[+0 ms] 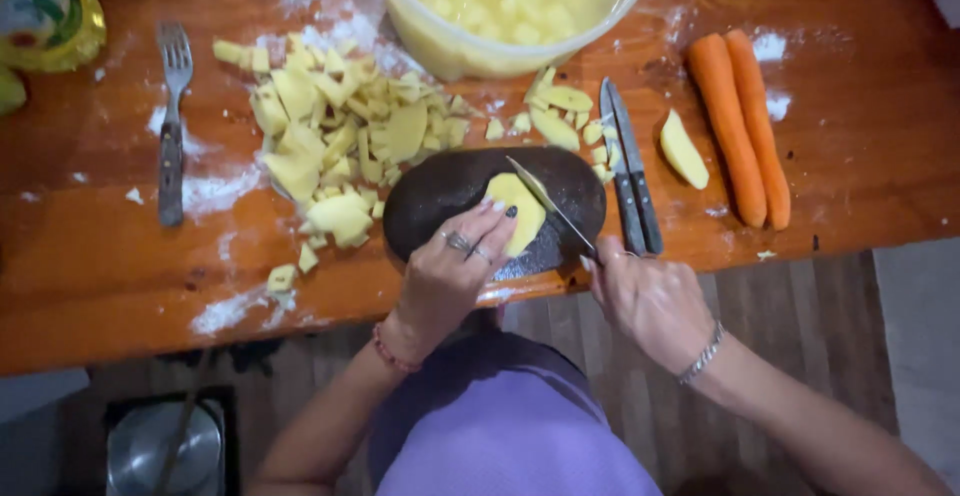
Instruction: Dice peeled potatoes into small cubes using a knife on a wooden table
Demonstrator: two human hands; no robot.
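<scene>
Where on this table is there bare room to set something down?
Free: the near-left table below the fork, and the far-right corner past the carrots. Crowded: around the dark cutting board, potato pile and bowl.
</scene>
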